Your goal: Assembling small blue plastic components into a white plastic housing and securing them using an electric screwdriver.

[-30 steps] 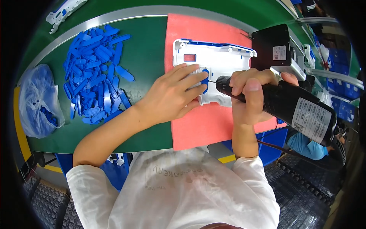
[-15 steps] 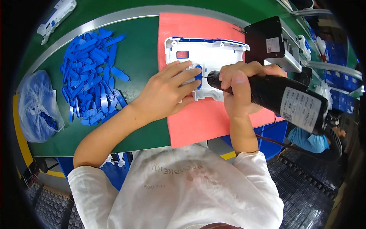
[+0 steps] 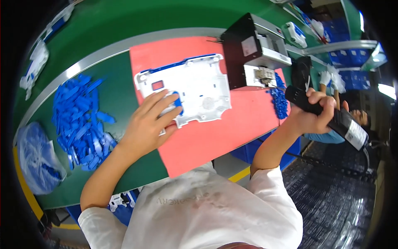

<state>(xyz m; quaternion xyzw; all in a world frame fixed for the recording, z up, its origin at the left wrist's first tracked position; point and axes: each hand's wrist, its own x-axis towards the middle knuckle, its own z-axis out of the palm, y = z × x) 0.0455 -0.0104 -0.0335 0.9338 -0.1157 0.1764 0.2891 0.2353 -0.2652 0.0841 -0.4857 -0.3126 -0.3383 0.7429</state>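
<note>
A white plastic housing (image 3: 203,91) with a blue strip along its far edge lies on the pink mat (image 3: 199,141). My left hand (image 3: 147,120) rests at its left side, fingertips on a blue plastic piece (image 3: 178,103) set in the housing and thumb by the near edge. In my right hand (image 3: 317,116), closed around its body, is a black electric screwdriver (image 3: 350,128). The screwdriver is raised off to the right, apart from the housing. Its nose points left, toward the metal front (image 3: 265,76) of a black box-shaped machine (image 3: 238,45).
Several loose blue plastic pieces (image 3: 81,116) form a pile on the green table. A clear plastic bag (image 3: 35,157) lies left of them. Small blue parts (image 3: 279,99) sit beside the machine. Another white housing (image 3: 35,68) is at the far left. A person (image 3: 358,118) is at the right.
My right hand has carried the screwdriver away from the blue piece, rightward past the machine's front. My left hand stays on the housing. The whole view has shifted and turned.
</note>
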